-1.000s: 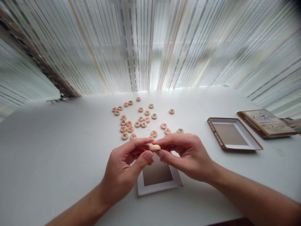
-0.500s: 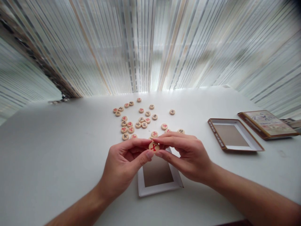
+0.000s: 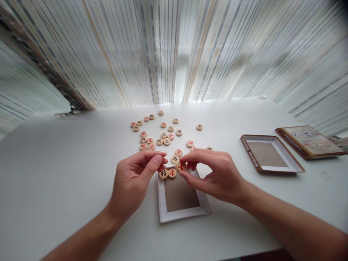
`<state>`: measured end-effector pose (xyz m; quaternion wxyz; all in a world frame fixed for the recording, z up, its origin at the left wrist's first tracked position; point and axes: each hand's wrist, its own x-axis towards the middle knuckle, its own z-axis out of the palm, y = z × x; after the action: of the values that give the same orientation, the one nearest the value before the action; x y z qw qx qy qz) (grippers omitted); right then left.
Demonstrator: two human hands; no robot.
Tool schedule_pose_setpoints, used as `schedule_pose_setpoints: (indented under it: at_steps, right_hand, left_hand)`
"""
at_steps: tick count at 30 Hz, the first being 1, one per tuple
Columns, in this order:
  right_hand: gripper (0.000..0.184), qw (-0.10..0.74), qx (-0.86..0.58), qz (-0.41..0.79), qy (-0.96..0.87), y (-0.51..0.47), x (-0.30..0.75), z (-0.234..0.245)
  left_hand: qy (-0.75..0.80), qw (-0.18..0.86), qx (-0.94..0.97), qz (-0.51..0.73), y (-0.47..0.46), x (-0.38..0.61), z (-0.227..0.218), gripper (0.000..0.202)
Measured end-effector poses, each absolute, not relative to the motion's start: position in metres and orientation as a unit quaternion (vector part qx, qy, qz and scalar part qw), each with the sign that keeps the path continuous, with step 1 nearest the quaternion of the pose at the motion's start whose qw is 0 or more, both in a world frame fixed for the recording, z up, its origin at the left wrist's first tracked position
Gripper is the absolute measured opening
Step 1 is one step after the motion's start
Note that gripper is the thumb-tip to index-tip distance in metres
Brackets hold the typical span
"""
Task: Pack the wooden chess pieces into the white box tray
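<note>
My right hand point(image 3: 214, 174) pinches a round wooden Chinese chess piece point(image 3: 181, 166) with a red character between thumb and fingers. It is held over the far edge of a shallow white-rimmed box tray point(image 3: 162, 203). Inside that tray, along its far side, lie a black-marked piece point(image 3: 163, 174) and a red-marked piece point(image 3: 172, 173), side by side. Just left of them hovers my left hand point(image 3: 136, 177), its fingers half bent and loosely apart, with no piece visible in it. Another black-marked piece point(image 3: 174, 159) lies just beyond the tray.
Several more chess pieces point(image 3: 166, 141) with red or black characters are scattered across the white table point(image 3: 81, 163) behind the hands. To the right stand a second open box half point(image 3: 268, 154) and a closed box with a picture point(image 3: 310, 141). A striped curtain point(image 3: 174, 54) hangs behind.
My left hand has let go of the piece and drawn away left. My right hand keeps a red-marked piece. Two pieces in the tray, formerly hidden by the hands, now show.
</note>
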<state>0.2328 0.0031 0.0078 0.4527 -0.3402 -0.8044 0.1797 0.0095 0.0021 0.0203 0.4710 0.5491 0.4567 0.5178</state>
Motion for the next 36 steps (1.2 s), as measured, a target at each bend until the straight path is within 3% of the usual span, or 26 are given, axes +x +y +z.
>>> schedule_pose_setpoints:
  at_steps: [7,14,36]
  right_hand:
    - [0.007,0.393,-0.349,0.180,-0.831,0.006,0.231,0.000]
    - [0.006,0.343,-0.358,0.162,-0.853,0.006,0.225,-0.007]
    - [0.011,0.319,-0.356,0.126,-0.869,0.006,0.223,-0.012]
  left_hand:
    - [0.501,0.393,0.595,0.490,0.015,0.003,0.003,0.021]
    - [0.478,0.480,0.569,0.466,0.015,0.005,-0.011,0.045]
    - [0.467,0.487,0.584,0.451,0.012,0.008,-0.012,0.044]
